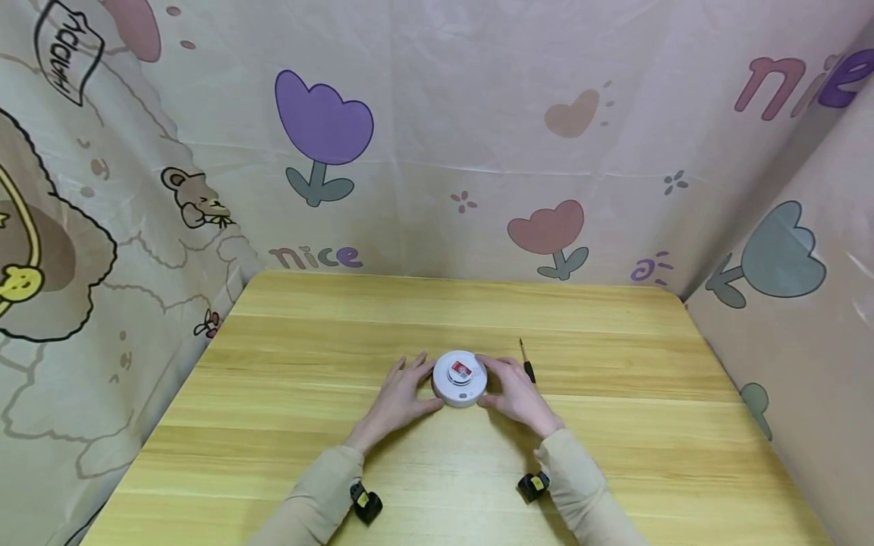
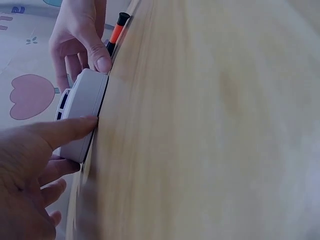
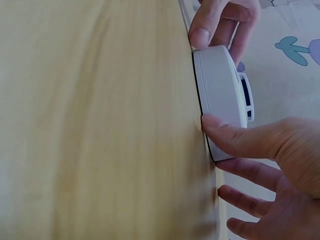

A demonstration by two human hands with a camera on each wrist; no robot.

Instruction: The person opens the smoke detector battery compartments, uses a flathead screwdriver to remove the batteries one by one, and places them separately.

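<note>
Steadying step, probably: left hand [image 1: 403,393] and right hand [image 1: 515,390] pinch round white plastic disc [image 1: 460,381] from opposite sides, lower centre of frame. Next likely calls for even grip; far-side fingertip contact unclear.

- The person's left forearm in a loose beige sleeve [image 1: 314,493] slants up and inward from the bottom edge, left of centre; the right forearm in a matching beige sleeve [image 1: 583,485] mirrors it from the lower right of centre.
- I see the bare left hand [image 1: 403,390] and bare right hand [image 1: 515,390] facing each other below the middle of the head view, thumbs lower, fingers above, apart in a gripping curve.
- At lower left of the left wrist view, the left thumb [image 2: 70,131] stretches rightward.
- At lower right of the right wrist view, the right thumb [image 3: 245,140] points left, three fingers fanned beneath.
</note>
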